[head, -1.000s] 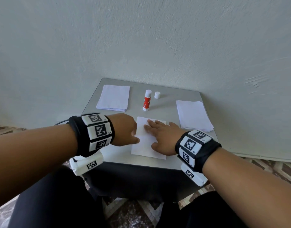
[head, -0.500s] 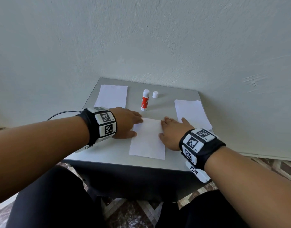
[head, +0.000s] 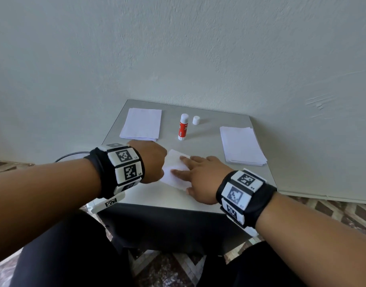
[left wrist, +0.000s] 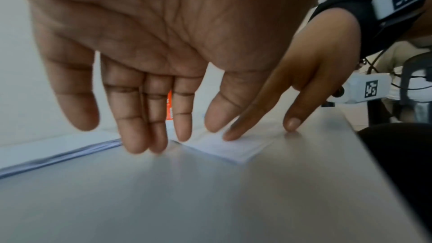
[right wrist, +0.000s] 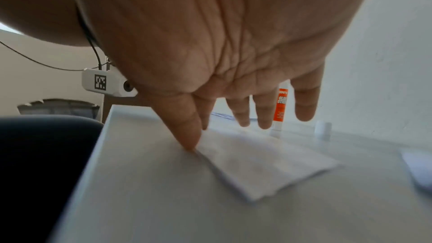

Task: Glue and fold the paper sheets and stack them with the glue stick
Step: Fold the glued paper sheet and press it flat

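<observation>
The right hand point(head: 200, 179) is being held flat, fingers straight, pressing on the folded sheet point(head: 176, 172) near the front middle of the table point(head: 258, 183); nothing is being gripped by it. The left hand point(head: 150, 160) is being kept just beside the sheet's left edge, fingers relaxed and extended, fingertips point(left wrist: 142, 147) at or just above the tabletop, holding nothing.

The glue stick point(head: 183, 127) is standing upright and uncapped behind the sheet, its cap point(head: 195, 120) set beside it. One paper stack point(head: 141, 124) is lying at the back left, another stack point(head: 241, 145) at the right.

Risks are being judged as follows: the sheet lies skewed on the table, so its layers could be bonded out of line if pressed unevenly. The uncapped stick could be knocked over by a careless reach. Fresh glue could be squeezed out, so the sheet might be stuck to the table or fingers.
</observation>
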